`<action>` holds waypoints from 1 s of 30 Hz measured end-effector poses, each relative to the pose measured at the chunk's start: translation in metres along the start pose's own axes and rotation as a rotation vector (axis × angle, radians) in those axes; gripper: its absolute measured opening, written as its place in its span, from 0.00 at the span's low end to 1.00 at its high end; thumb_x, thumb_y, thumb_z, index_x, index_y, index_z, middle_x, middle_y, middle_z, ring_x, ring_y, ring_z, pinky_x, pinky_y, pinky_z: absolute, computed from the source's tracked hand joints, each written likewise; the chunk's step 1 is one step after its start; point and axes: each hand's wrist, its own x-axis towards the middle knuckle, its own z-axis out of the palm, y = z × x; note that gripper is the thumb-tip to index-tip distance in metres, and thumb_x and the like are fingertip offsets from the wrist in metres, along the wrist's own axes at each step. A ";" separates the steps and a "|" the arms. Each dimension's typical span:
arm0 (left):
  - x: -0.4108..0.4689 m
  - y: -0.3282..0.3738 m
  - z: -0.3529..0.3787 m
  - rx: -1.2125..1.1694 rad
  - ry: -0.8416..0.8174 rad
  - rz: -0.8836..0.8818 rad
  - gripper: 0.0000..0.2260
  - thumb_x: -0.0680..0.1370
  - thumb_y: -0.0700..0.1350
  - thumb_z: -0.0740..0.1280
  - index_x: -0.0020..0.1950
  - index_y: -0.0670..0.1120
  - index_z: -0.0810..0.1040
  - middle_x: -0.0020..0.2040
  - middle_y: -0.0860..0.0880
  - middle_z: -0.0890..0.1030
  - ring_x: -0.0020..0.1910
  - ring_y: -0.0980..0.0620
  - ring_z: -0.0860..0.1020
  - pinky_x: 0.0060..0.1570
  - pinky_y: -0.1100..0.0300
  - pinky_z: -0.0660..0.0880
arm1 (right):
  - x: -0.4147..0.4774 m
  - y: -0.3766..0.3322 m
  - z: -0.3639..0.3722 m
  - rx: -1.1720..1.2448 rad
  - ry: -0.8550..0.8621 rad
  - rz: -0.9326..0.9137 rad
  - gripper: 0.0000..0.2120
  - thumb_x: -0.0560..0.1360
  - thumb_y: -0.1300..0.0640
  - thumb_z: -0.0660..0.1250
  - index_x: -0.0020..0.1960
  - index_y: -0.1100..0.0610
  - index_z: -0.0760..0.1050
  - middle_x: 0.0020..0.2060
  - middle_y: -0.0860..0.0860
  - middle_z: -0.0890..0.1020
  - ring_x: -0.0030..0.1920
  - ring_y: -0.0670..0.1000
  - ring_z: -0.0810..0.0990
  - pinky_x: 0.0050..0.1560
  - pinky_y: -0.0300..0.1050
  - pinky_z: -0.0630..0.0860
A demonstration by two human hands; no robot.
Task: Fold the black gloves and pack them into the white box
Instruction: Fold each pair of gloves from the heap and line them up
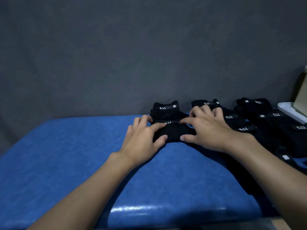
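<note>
Near me on the blue table [74,163], I am pressing my left hand [142,136] and right hand [209,131], fingers spread and fairly straight, onto the folded black glove [174,132], probably to flatten its crease. A second folded glove [166,111] is lying just behind, the pile of black gloves [265,118] is waiting at right, and the white box [292,112] is sitting farthest right, its inside hidden.

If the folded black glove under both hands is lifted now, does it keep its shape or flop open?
Probably floppy: the folded glove is soft fabric, bulging between the left hand and right hand resting on it. Its fold may spring open once released. Likely light; being flat cloth, it should not roll on the blue cover.
</note>
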 end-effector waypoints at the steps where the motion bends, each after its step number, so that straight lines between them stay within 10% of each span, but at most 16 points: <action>1: 0.000 0.000 0.000 0.000 -0.005 -0.003 0.22 0.78 0.62 0.62 0.72 0.61 0.71 0.64 0.52 0.67 0.66 0.50 0.63 0.62 0.52 0.66 | 0.000 -0.001 0.001 -0.005 -0.002 0.000 0.28 0.73 0.31 0.60 0.69 0.39 0.68 0.57 0.45 0.67 0.61 0.49 0.62 0.60 0.51 0.59; 30: -0.005 0.000 -0.005 -0.274 0.079 0.018 0.25 0.74 0.64 0.57 0.69 0.62 0.73 0.63 0.55 0.67 0.62 0.53 0.67 0.64 0.48 0.69 | -0.019 -0.003 -0.008 0.087 0.086 -0.015 0.27 0.72 0.35 0.65 0.67 0.42 0.67 0.60 0.42 0.66 0.62 0.48 0.63 0.63 0.51 0.58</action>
